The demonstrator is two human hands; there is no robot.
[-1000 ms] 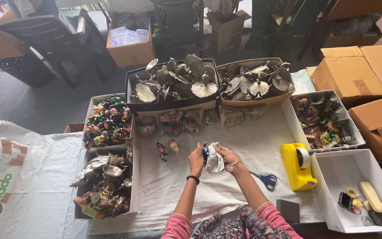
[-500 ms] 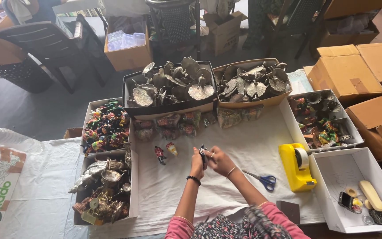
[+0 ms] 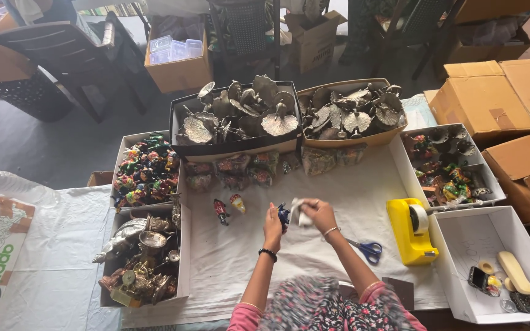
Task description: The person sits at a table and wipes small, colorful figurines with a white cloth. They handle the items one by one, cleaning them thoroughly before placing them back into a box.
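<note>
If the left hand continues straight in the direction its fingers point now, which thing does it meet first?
The left hand points away from the person, so it would probably first reach the row of wrapped figurines, just before the dark tray of metal leaf dishes. Depth is hard to judge.

Grey floor (image 3: 62,147), dull and bare, running along the far side of the worktable. Table covered in a white cloth (image 3: 338,190), creased, lit evenly by soft daylight; no hard shadows.

Far left: dark slatted chair (image 3: 62,55) standing on the floor, a black perforated bin or crate (image 3: 29,98) just beside it. A second dark chair (image 3: 243,30) at top centre, and dark chair legs (image 3: 400,37) further right.

Brown cardboard cartons (image 3: 492,101) stacked at the right edge, closed. One open carton (image 3: 179,61) on the floor holds clear plastic containers; another open carton (image 3: 314,37) stands near the centre chair. Walls and windows out of view.
</note>
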